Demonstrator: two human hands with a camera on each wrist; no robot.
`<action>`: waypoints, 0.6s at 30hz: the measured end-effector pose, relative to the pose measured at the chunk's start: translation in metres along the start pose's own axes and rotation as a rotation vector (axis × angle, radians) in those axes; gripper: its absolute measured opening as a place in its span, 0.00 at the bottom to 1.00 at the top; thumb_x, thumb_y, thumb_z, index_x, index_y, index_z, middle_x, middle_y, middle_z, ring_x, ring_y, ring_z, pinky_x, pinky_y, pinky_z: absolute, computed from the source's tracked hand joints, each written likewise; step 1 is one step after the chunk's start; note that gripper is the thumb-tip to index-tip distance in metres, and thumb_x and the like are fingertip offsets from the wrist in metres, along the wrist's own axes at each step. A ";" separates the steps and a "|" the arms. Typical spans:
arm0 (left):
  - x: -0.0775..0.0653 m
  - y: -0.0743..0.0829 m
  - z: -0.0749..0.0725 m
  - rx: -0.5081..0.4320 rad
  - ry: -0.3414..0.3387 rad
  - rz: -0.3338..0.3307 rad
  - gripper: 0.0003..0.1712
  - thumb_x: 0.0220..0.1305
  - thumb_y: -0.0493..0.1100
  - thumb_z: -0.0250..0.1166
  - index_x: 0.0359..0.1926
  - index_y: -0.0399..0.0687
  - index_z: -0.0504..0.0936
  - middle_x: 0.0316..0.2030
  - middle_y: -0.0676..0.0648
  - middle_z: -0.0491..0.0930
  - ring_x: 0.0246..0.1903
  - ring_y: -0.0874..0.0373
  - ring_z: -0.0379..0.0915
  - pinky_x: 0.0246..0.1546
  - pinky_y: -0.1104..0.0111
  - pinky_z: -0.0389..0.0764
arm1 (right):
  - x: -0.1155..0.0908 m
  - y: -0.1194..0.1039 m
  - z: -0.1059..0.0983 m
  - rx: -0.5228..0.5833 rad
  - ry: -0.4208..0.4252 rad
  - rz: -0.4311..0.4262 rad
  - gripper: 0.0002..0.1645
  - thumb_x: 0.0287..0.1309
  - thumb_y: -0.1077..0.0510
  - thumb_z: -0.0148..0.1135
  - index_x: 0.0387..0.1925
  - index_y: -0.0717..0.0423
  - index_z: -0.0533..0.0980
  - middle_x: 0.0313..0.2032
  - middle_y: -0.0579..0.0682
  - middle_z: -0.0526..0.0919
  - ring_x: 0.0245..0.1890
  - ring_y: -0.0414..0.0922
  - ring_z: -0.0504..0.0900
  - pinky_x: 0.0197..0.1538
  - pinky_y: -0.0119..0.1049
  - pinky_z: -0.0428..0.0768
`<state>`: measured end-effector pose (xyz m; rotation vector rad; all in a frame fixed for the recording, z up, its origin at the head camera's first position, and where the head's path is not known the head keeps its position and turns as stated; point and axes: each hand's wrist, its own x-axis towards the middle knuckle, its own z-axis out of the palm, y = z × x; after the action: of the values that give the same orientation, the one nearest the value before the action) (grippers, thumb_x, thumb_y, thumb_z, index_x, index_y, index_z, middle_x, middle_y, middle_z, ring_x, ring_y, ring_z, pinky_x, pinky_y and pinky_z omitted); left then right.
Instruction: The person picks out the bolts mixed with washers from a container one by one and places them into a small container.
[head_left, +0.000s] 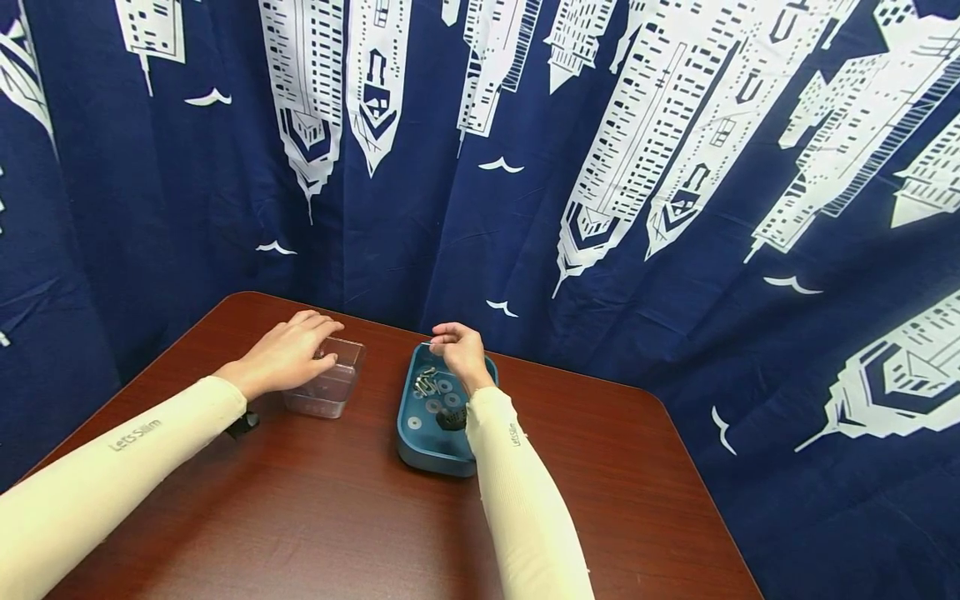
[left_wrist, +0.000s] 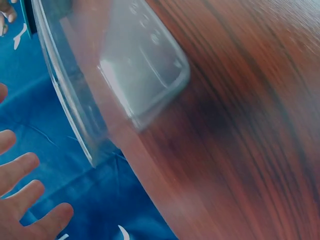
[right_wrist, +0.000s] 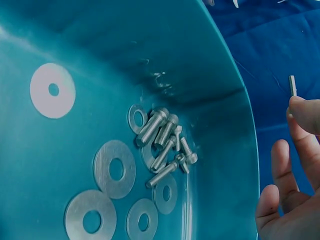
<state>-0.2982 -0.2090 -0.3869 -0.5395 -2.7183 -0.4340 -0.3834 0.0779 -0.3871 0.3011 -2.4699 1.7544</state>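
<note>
My right hand (head_left: 459, 352) is raised above the far end of a blue tray (head_left: 435, 463). Thumb and forefinger pinch a small metal bolt (right_wrist: 293, 86); only its thin shaft shows. Inside the tray lie a pile of bolts (right_wrist: 161, 132) and several flat washers (right_wrist: 115, 169), some partly under the bolts. Over a clear plastic box (head_left: 324, 407) hovers my left hand (head_left: 285, 354), its fingers spread and holding nothing. In the left wrist view the box (left_wrist: 145, 65) is blurred, and the fingers (left_wrist: 22, 170) appear beyond its rim.
Both containers stand on a brown wooden table (head_left: 315, 517), the box left of the tray with a gap between. Behind the table's far edge hangs a blue curtain (head_left: 420, 233) with white buildings. Small black devices (head_left: 242, 425) sit at the wrists.
</note>
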 end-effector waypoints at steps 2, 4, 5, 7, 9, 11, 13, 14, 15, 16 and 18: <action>-0.003 -0.004 -0.001 -0.002 -0.002 -0.011 0.31 0.65 0.47 0.64 0.66 0.40 0.74 0.63 0.38 0.75 0.67 0.39 0.62 0.60 0.39 0.69 | 0.000 -0.001 0.003 -0.001 -0.002 -0.001 0.15 0.52 0.74 0.68 0.42 0.61 0.83 0.26 0.44 0.83 0.29 0.40 0.79 0.34 0.29 0.74; -0.007 -0.007 -0.002 0.002 -0.004 -0.019 0.30 0.65 0.47 0.64 0.66 0.40 0.74 0.63 0.37 0.75 0.67 0.38 0.62 0.60 0.38 0.69 | 0.001 -0.003 0.006 -0.005 -0.004 0.003 0.15 0.51 0.74 0.68 0.42 0.61 0.84 0.25 0.44 0.83 0.29 0.39 0.79 0.34 0.29 0.74; -0.008 -0.010 -0.002 0.005 -0.004 -0.025 0.30 0.65 0.47 0.64 0.65 0.40 0.74 0.63 0.37 0.75 0.67 0.38 0.62 0.60 0.38 0.69 | 0.001 -0.003 0.007 -0.007 -0.007 0.003 0.15 0.52 0.74 0.68 0.42 0.61 0.84 0.25 0.44 0.83 0.29 0.39 0.78 0.34 0.29 0.74; -0.011 -0.014 -0.001 0.011 0.000 -0.031 0.30 0.64 0.47 0.64 0.65 0.40 0.75 0.62 0.37 0.75 0.67 0.38 0.62 0.60 0.38 0.69 | 0.001 -0.005 0.011 -0.009 -0.012 0.004 0.15 0.51 0.74 0.68 0.42 0.61 0.84 0.26 0.44 0.83 0.29 0.39 0.78 0.35 0.28 0.74; -0.014 -0.018 0.000 0.012 0.003 -0.030 0.30 0.64 0.47 0.64 0.64 0.40 0.75 0.62 0.37 0.76 0.66 0.39 0.63 0.59 0.38 0.70 | 0.001 -0.007 0.014 -0.012 -0.016 0.007 0.15 0.51 0.74 0.68 0.42 0.61 0.84 0.26 0.45 0.84 0.29 0.39 0.79 0.35 0.28 0.75; -0.017 -0.022 0.000 0.008 0.002 -0.033 0.30 0.63 0.47 0.64 0.64 0.40 0.75 0.61 0.38 0.76 0.66 0.39 0.63 0.59 0.38 0.70 | 0.001 -0.008 0.017 -0.014 -0.019 0.007 0.15 0.51 0.73 0.68 0.42 0.60 0.84 0.26 0.45 0.84 0.30 0.39 0.79 0.36 0.28 0.75; -0.020 -0.026 0.000 0.004 -0.002 -0.033 0.30 0.63 0.46 0.64 0.64 0.39 0.75 0.61 0.38 0.76 0.66 0.39 0.63 0.59 0.39 0.70 | 0.002 -0.010 0.020 -0.014 -0.021 0.009 0.15 0.51 0.73 0.69 0.42 0.60 0.84 0.26 0.45 0.84 0.30 0.39 0.80 0.37 0.28 0.75; -0.021 -0.029 0.000 0.000 -0.006 -0.032 0.30 0.63 0.46 0.64 0.64 0.39 0.75 0.61 0.37 0.76 0.66 0.39 0.63 0.60 0.39 0.70 | 0.002 -0.011 0.022 -0.013 -0.023 0.007 0.15 0.52 0.73 0.69 0.42 0.59 0.84 0.26 0.44 0.84 0.30 0.39 0.80 0.38 0.28 0.75; -0.022 -0.031 0.000 -0.004 -0.009 -0.032 0.30 0.63 0.46 0.64 0.65 0.39 0.75 0.61 0.37 0.76 0.66 0.39 0.63 0.60 0.39 0.70 | 0.002 -0.012 0.024 -0.010 -0.027 0.002 0.15 0.52 0.73 0.69 0.42 0.59 0.84 0.26 0.44 0.83 0.30 0.39 0.80 0.38 0.29 0.75; -0.023 -0.033 0.000 -0.010 -0.011 -0.034 0.30 0.64 0.45 0.64 0.65 0.39 0.74 0.61 0.37 0.76 0.66 0.40 0.63 0.61 0.39 0.70 | 0.003 -0.013 0.026 -0.005 -0.031 -0.002 0.15 0.52 0.72 0.69 0.42 0.59 0.83 0.27 0.44 0.83 0.30 0.39 0.80 0.38 0.29 0.76; -0.024 -0.036 0.002 -0.025 -0.013 -0.031 0.29 0.64 0.45 0.64 0.65 0.39 0.74 0.60 0.38 0.76 0.66 0.40 0.63 0.61 0.40 0.70 | 0.005 -0.014 0.031 0.001 -0.042 -0.015 0.16 0.52 0.73 0.69 0.43 0.60 0.83 0.26 0.44 0.83 0.30 0.39 0.81 0.38 0.29 0.76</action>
<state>-0.2922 -0.2474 -0.4059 -0.5086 -2.7402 -0.4746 -0.3842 0.0442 -0.3835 0.3598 -2.4887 1.7610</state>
